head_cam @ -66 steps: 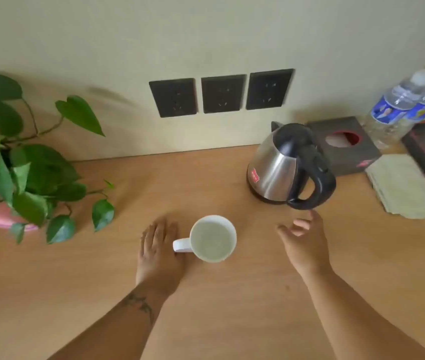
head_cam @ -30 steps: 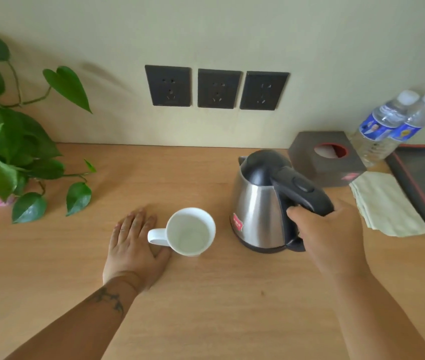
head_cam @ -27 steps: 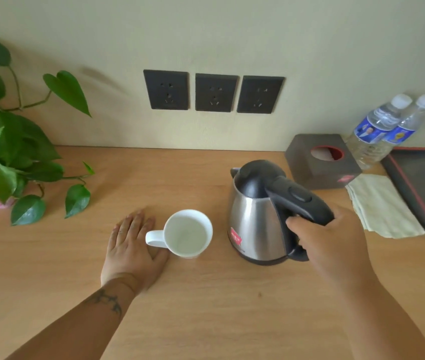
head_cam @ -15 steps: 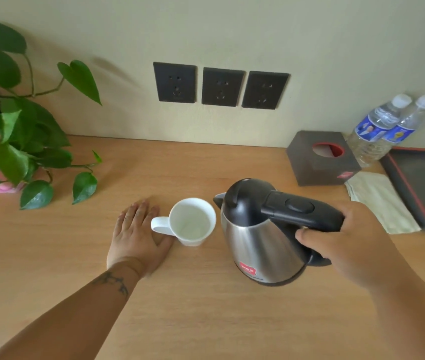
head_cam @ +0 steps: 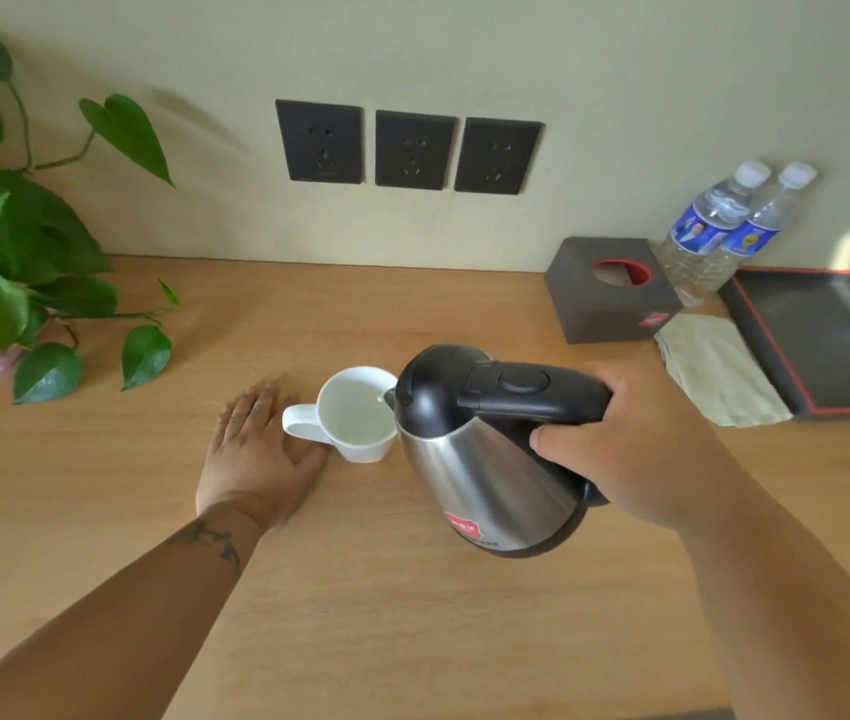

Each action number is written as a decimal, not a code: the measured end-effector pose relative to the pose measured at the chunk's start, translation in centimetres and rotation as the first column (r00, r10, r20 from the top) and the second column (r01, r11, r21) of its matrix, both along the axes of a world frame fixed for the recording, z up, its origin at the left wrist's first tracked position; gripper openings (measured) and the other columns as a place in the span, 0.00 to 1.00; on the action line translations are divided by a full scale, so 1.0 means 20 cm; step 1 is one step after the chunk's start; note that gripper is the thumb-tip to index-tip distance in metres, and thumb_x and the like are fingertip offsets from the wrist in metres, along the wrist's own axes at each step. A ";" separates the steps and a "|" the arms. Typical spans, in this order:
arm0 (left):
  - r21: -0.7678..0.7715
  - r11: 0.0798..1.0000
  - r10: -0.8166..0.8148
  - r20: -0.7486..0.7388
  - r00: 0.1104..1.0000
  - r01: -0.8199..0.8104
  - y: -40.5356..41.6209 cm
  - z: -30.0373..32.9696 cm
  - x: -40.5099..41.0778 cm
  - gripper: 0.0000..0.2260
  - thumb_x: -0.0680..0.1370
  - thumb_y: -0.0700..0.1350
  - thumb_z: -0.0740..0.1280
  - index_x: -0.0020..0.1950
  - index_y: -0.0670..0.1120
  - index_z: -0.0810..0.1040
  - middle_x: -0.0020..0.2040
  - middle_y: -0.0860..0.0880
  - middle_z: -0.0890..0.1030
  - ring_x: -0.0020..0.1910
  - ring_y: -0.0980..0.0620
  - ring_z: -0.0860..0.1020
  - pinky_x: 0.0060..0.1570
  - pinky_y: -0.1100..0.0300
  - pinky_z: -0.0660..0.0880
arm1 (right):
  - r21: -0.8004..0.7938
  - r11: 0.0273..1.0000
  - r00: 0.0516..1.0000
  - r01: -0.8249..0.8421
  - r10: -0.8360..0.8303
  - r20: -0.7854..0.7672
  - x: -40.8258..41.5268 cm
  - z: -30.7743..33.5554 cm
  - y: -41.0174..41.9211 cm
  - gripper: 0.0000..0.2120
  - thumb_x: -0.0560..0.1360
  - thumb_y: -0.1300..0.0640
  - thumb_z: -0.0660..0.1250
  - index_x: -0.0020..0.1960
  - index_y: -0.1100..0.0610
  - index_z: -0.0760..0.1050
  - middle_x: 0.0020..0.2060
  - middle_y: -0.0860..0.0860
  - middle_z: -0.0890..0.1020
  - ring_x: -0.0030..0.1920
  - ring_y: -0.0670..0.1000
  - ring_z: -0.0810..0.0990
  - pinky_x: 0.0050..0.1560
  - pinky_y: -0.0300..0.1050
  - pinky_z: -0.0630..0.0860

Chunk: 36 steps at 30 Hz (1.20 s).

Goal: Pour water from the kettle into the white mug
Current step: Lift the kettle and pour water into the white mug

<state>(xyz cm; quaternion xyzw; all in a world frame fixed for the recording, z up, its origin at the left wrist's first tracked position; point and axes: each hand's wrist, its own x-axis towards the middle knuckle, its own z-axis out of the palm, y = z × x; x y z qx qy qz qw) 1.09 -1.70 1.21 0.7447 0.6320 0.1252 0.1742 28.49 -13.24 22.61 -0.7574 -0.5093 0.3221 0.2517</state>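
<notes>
While my right hand grips the black handle of the kettle, I hold the steel body off the wooden desk and tilted to the left, so that its spout sits at the right rim of the white mug. A thin thread of water shows at the spout, and the mug's inside looks pale and wet, though how full it is I cannot tell. My fingers wrap under the handle and my thumb lies out of sight. The mug stands on the desk in the middle of the scene, its handle pointing left. My left hand lies open and flat on the wood just left of the mug, palm down, its thumb side close to the mug's handle; whether the two touch I cannot tell. At the far left a green leafy plant hangs over the desk. On the far wall sit three dark sockets in a row. At the far right stand a dark tissue box, two water bottles, a folded pale cloth and a black tray with a red edge.
</notes>
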 end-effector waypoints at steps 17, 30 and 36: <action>0.016 1.000 0.013 0.009 1.000 -0.013 0.00 0.00 0.00 0.37 0.75 0.64 0.64 0.78 0.46 0.61 0.80 0.49 0.60 0.80 0.52 0.51 0.79 0.52 0.45 | -0.059 0.998 1.000 -0.014 0.014 0.003 -0.07 0.08 -0.01 0.10 0.66 0.57 0.72 0.35 0.42 0.78 0.20 0.44 0.73 0.24 0.47 0.72 0.28 0.51 0.76; 0.029 1.000 0.007 0.036 0.999 -0.008 0.00 0.02 0.00 0.36 0.75 0.64 0.65 0.77 0.47 0.62 0.80 0.48 0.61 0.80 0.51 0.52 0.79 0.52 0.45 | -0.061 0.997 0.998 -0.041 0.044 0.052 -0.10 0.13 0.01 0.08 0.64 0.55 0.71 0.30 0.46 0.75 0.18 0.45 0.70 0.21 0.47 0.67 0.27 0.44 0.69; 0.007 1.000 0.020 0.052 0.998 -0.021 0.00 0.03 0.00 0.37 0.75 0.64 0.65 0.78 0.47 0.59 0.81 0.50 0.58 0.80 0.53 0.49 0.79 0.54 0.43 | -0.065 0.996 0.995 -0.053 0.059 0.085 -0.10 0.15 0.02 0.06 0.65 0.57 0.71 0.33 0.49 0.75 0.19 0.47 0.70 0.22 0.48 0.67 0.27 0.44 0.68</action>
